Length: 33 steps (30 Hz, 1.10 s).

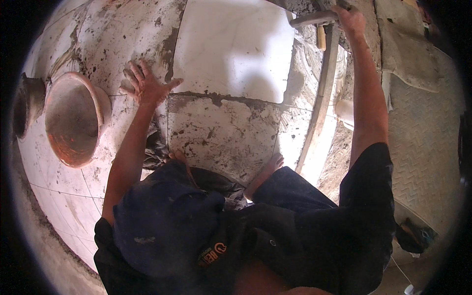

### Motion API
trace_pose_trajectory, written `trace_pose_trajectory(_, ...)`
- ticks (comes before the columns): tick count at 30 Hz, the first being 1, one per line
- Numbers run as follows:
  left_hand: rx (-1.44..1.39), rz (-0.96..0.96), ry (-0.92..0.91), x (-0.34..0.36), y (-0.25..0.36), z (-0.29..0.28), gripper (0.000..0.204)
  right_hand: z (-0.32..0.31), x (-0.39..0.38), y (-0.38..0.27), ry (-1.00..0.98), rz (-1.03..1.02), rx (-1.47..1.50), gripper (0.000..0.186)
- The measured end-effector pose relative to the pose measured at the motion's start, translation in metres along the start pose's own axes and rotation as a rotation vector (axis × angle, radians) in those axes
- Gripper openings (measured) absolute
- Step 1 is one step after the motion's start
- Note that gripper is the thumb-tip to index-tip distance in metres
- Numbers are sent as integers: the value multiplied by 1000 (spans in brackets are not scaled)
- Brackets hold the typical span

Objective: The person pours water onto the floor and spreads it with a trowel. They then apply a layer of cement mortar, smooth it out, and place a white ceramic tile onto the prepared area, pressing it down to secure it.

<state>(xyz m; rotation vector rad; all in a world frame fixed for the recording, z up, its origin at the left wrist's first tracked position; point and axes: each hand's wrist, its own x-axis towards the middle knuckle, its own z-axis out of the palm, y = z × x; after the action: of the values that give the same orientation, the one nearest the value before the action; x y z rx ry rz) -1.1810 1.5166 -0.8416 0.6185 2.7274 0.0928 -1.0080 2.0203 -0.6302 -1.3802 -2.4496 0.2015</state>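
Observation:
My left hand (145,89) lies with fingers spread on a mortar-smeared floor tile (115,44), left of a cleaner white tile (226,44). At the far right, my right hand (351,22) is closed round one end of a long grey tool (314,18). The tool's other end reaches left to the white tile's far right corner; its exact kind cannot be made out. Just below it is a short yellowish wooden piece (322,38), perhaps a handle. Wet mortar (216,98) lines the white tile's near edge.
Two mortar-stained tubs stand at the left, an orange-rimmed one (73,123) and a darker one (30,105). A long narrow bar (319,105) runs along the tiles' right side, near a pale cylinder (344,111). Further right is a ridged-pattern surface (423,132). My feet (265,176) are on the near tiles.

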Motion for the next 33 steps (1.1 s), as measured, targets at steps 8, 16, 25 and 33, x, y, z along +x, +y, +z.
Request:
trace_pose_trajectory(8, -3, 1, -10, -3, 1, 0, 144, 1, -6, -7, 32, 0, 36, 35)
trace_pose_trajectory(16, -53, 8, 184, 9, -12, 29, 137, 1, 9, 12, -218, 36, 130, 36)
trace_pose_trajectory(25, -166, -12, 28, 4, -13, -3, 144, 7, 22, 45, -278, 24, 37, 44)
trace_pose_trajectory(33, -154, 28, 0, -21, -38, 1, 148, 8, 33, 53, -337, 76, 166, 46)
